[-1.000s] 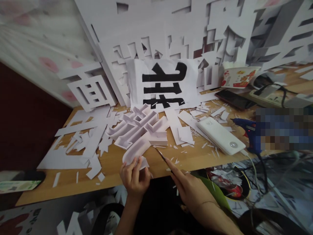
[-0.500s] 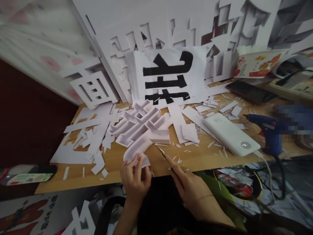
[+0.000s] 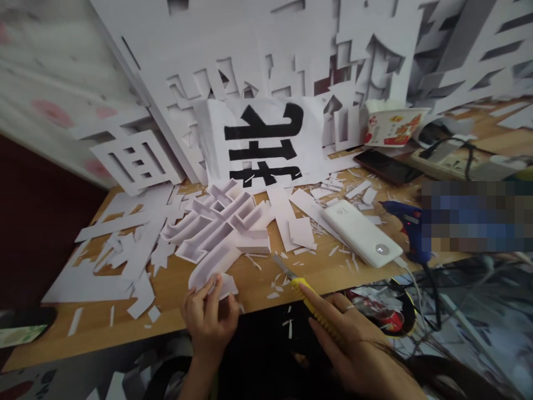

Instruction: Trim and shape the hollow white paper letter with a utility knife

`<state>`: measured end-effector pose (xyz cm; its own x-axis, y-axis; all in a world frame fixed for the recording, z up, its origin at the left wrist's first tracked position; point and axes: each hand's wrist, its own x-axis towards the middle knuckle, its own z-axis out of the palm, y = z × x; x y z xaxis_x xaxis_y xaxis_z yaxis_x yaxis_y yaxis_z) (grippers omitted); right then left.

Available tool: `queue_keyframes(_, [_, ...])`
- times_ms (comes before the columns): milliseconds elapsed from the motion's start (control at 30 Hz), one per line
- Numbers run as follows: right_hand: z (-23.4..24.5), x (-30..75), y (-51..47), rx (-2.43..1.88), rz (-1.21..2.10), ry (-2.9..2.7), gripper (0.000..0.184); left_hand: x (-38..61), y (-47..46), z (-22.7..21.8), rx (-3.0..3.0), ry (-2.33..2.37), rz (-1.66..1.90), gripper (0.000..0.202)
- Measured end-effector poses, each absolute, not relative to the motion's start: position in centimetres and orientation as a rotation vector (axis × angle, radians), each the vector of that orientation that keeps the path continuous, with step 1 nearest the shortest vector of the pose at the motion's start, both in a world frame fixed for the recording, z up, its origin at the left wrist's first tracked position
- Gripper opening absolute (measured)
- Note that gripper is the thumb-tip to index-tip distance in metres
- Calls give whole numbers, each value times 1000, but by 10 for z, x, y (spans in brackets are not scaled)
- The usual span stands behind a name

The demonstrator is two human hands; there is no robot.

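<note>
My right hand [image 3: 345, 328] is closed round a yellow utility knife [image 3: 314, 308]. Its bare blade points up and left over the desk, apart from the white pieces. My left hand [image 3: 210, 311] pinches the near end of a white three-dimensional character [image 3: 219, 225] with thin upright walls. A small loose-looking white flap [image 3: 229, 286] shows beside those fingertips; whether it is joined to the character I cannot tell. Behind the character leans a paper sheet [image 3: 312, 130] printed with a black character lying sideways.
White cut-out boards [image 3: 154, 33] stand along the back. A white power bank [image 3: 361, 233], a blue glue gun [image 3: 410, 222] and a dark phone [image 3: 387, 166] lie to the right. Paper offcuts [image 3: 137, 266] litter the wooden desk [image 3: 256, 303]. Below its front edge is a scrap-filled bin [image 3: 385, 311].
The view has shifted right. My right hand has drawn the knife away from the character toward me and to the right, uncovering its yellow handle. My left hand keeps its pinch.
</note>
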<state>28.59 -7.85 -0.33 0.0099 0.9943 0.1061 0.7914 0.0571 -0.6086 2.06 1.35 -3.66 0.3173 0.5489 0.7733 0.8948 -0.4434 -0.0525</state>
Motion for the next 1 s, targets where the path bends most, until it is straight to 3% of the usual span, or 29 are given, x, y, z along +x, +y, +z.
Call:
queue_keyframes(267, [-11,305,-18,-1947,119,-1566,42,22,21,-40,-2021,-1168,-1055,43])
queue_keyframes(433, [-24,308,15,-1932,87,-1479,40,22,23,-42,-1997,-1137,-1082,41])
queue_keyframes(567, [-33,311,20,-1970,74,-1440,37,19,26,-45,-1992,-1102,-1110,51])
queue_keyframes(767, [-12,299,12,-1845,-126,-1397,25,19,26,-44,-2009,-1097,-1103,46])
queue_keyframes(833, [0,281,10,-1670,-54,-1385,21,20,26,-44,-2012,-1111,-1105,45])
queue_keyframes(1000, [6,220,15,-1291,526,-1709,16,17,26,-46,-2011,-1074,-1124,57])
